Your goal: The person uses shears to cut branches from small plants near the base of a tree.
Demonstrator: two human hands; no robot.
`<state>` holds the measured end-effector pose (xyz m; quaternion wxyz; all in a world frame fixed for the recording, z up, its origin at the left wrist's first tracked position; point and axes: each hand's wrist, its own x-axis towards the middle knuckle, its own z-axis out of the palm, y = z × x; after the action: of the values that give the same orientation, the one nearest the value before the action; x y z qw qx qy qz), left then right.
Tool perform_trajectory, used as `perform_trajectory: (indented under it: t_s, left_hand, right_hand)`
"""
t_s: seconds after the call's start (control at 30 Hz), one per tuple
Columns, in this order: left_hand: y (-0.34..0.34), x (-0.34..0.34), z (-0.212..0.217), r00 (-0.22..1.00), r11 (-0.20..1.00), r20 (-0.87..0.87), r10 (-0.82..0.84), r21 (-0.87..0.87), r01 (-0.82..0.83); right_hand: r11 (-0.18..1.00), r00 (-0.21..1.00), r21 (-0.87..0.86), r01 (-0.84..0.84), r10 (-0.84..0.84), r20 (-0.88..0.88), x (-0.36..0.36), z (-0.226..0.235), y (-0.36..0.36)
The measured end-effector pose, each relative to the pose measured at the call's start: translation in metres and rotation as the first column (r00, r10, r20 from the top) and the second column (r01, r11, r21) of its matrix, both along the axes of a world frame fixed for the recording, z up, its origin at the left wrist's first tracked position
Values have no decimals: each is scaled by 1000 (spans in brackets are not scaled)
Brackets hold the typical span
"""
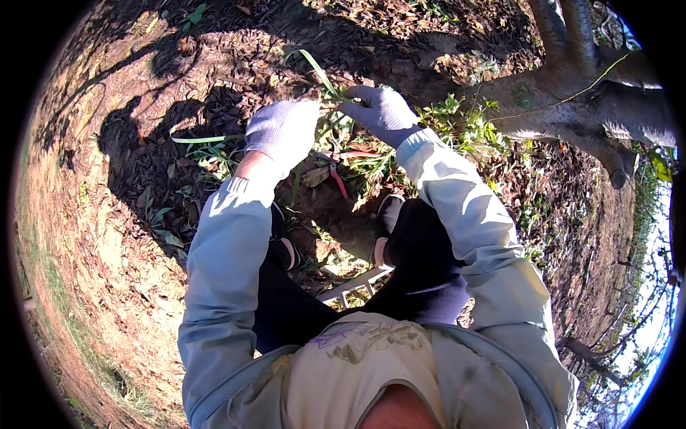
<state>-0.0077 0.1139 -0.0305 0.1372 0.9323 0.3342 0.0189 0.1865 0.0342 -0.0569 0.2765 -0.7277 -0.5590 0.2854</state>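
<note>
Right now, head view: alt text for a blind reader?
Gloved left hand and gloved right hand close together at long green blades, the right pinching one. Below them in the picture is a red-handled tool; around, leaf-littered ground, with a tree at right.

The left arm [225, 250] and right arm [482, 222], both long-sleeved, reached forward from the chest with elbows bent outward. The left grip [284, 129], gloved, was curled closed with its back turned up, a bare strip of wrist [256, 169] showing below it. The right grip [382, 111], also gloved, angled inward, its fingertips [359, 92] drawn together toward the left, a small gap between the two. The legs [429, 264] were spread.
</note>
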Motion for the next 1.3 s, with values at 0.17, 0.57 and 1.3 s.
perform_trajectory:
  t_s: [0.17,0.57,1.3]
  left_hand:
    - [-14,14,11,1000,999,-14,-17,-40,16]
    - [-20,0,14,996,997,48,74,29,-76]
    - [-31,27,10,933,961,288,215,-235,-149]
  right_hand:
    - [999,991,-42,4,1,133,11,-1,6]
    - [792,746,61,607,-595,300,109,-2,-28]
    - [971,454,-190,143,-235,-859,53,3,-22]
